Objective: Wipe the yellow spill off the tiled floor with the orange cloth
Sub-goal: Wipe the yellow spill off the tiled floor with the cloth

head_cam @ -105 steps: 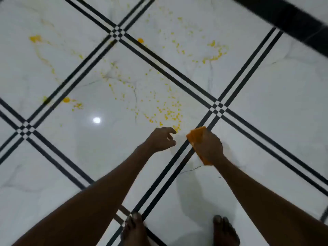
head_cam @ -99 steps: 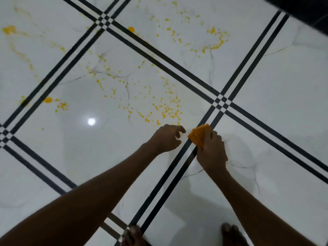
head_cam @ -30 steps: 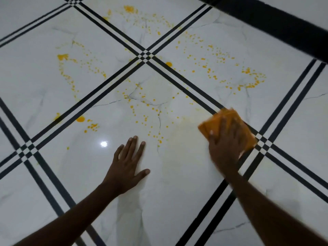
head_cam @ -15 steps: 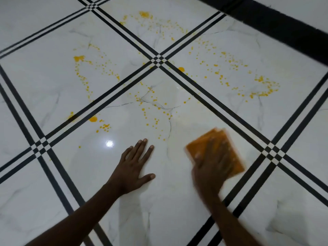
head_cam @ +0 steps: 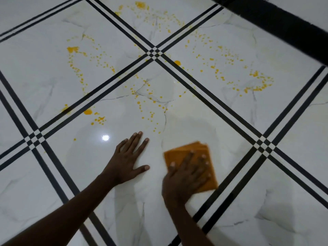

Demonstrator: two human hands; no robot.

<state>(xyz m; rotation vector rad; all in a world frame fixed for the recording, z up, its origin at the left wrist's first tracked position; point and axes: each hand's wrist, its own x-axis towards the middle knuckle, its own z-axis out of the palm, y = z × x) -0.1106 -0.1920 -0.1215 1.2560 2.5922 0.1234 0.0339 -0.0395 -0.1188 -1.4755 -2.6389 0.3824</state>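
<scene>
My right hand (head_cam: 186, 176) lies flat with fingers spread on the orange cloth (head_cam: 192, 164), pressing it against the tiled floor (head_cam: 292, 174); it grips nothing, only bears down. The cloth is folded into a rough square, slightly blurred, one corner pointing away from me and to the right, and its near-right corner is just beside the double black line (head_cam: 227, 189) of the tile border. My left hand (head_cam: 128, 161) is open too, palm down on the bare tile just left of the cloth, fingers pointing away from me. The yellow spill (head_cam: 149, 114) is scattered in drops and blobs beyond both hands, reaching across several tiles, the nearest drops just past my left fingertips. A bright light reflection (head_cam: 105, 137) shines left of that hand.
</scene>
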